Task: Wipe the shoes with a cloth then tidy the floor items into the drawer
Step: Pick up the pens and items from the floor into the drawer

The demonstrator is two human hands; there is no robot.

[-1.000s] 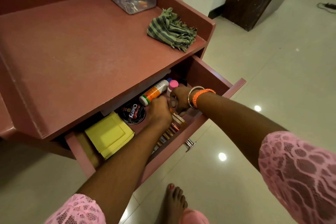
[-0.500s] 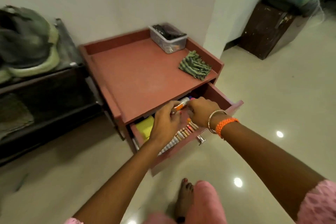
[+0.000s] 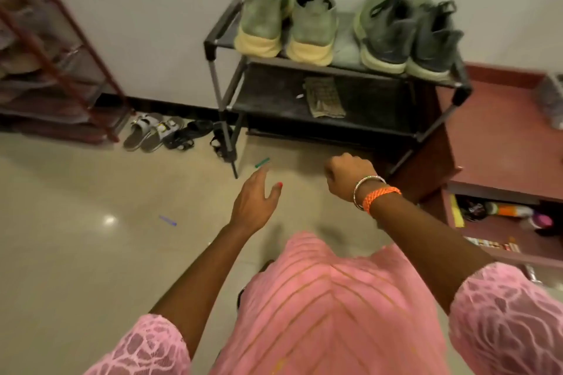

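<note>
A green pen-like stick (image 3: 262,162) lies on the floor by the black rack's leg, and a blue one (image 3: 168,220) lies further left. My left hand (image 3: 256,201) is open, its fingertips just below the green stick. My right hand (image 3: 347,175) hangs with curled fingers over the floor, and nothing shows in it. The open drawer (image 3: 515,257) of the red cabinet is at the right, holding a polish tin, a bottle and small items. Two pairs of green shoes (image 3: 265,18) (image 3: 405,30) sit on the rack's top shelf.
The black shoe rack (image 3: 362,100) stands against the wall with a folded cloth (image 3: 324,96) on its middle shelf. Sandals (image 3: 152,132) lie on the floor to its left. A red rack (image 3: 45,55) fills the far left. The tiled floor stretches left and forward.
Both hands have left the drawer. My view has swung left from the red cabinet to the floor and shoe rack, and my left hand now reaches towards the green stick.
</note>
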